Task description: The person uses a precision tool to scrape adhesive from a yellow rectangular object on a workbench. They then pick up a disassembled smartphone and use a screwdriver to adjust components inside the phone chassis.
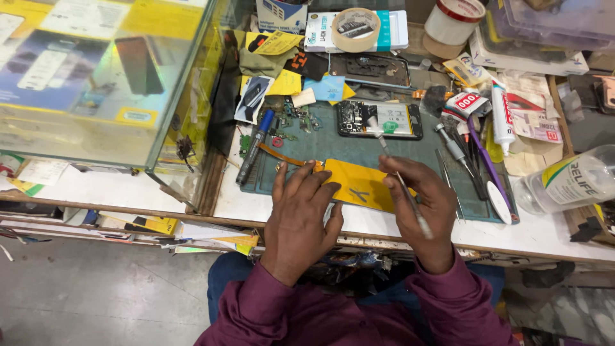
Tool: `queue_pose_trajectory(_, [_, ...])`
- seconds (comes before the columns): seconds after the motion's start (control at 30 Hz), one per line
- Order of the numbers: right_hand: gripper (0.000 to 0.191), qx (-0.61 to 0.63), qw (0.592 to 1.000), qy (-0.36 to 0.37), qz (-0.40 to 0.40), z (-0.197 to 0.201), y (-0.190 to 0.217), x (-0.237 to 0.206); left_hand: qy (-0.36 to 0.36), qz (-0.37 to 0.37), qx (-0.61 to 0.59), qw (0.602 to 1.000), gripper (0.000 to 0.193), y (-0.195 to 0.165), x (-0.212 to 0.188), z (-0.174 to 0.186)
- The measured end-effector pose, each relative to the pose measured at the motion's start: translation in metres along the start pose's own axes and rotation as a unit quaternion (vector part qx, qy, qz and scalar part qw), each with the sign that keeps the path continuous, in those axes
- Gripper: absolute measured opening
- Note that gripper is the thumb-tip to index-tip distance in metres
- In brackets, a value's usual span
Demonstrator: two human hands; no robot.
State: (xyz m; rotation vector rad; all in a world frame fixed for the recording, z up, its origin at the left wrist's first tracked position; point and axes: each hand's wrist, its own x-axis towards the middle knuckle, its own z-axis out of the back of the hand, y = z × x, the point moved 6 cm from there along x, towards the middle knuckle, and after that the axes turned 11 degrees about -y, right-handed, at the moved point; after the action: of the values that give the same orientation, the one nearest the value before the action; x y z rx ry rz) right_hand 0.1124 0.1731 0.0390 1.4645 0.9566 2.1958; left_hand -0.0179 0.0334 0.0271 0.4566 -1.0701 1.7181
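Note:
My left hand [298, 214] lies flat on the near edge of a teal work mat [333, 146], its fingers pressing the left end of a yellow card-like sheet [357, 182]. My right hand [424, 208] grips a thin metal tool [400, 179] like a pen, its tip pointing up toward an opened phone [379, 119] lying with its insides exposed at the mat's middle. An orange flex ribbon [282, 157] runs along the mat just beyond my left fingers.
A blue marker [255, 146] lies at the mat's left edge. Screwdrivers and a purple tool [477, 154] sit at right, beside a white glue tube [501, 115] and a clear bottle [567, 182]. A tape roll [355, 29] and a phone frame [368, 69] lie behind. A glass case [102, 77] stands left.

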Motion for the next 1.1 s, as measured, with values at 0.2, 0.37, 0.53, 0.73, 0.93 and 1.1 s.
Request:
queue_pose_trajectory(0.2, [0.017, 0.007, 0.999, 0.004, -0.033, 0.002, -0.009, 0.0, -0.001, 0.007, -0.015, 1.0, 0.024, 0.003, -0.002, -0.001])
queue_pose_trajectory(0.37, [0.017, 0.004, 1.0, -0.016, 0.012, 0.007, -0.01, -0.002, 0.0, 0.006, -0.013, 1.0, 0.025, 0.003, -0.003, -0.004])
queue_pose_trajectory(0.53, [0.02, 0.076, 0.996, -0.02, -0.039, 0.008, -0.015, -0.008, 0.006, 0.003, -0.002, 1.0, 0.027, 0.003, -0.004, -0.005])
queue_pose_trajectory(0.73, [0.018, 0.031, 0.999, -0.011, 0.013, 0.007, -0.011, -0.01, 0.0, 0.004, 0.001, 1.0, 0.026, 0.003, -0.003, -0.005])
queue_pose_trajectory(0.93, [0.021, -0.013, 1.0, 0.014, 0.013, 0.003, -0.009, -0.007, -0.003, 0.006, 0.0, 1.0, 0.025, 0.002, -0.003, -0.004])
queue_pose_trajectory(1.1, [0.017, 0.058, 0.997, 0.03, -0.028, 0.0, -0.013, -0.008, -0.003, 0.003, 0.004, 1.0, 0.026, 0.001, -0.004, -0.004])
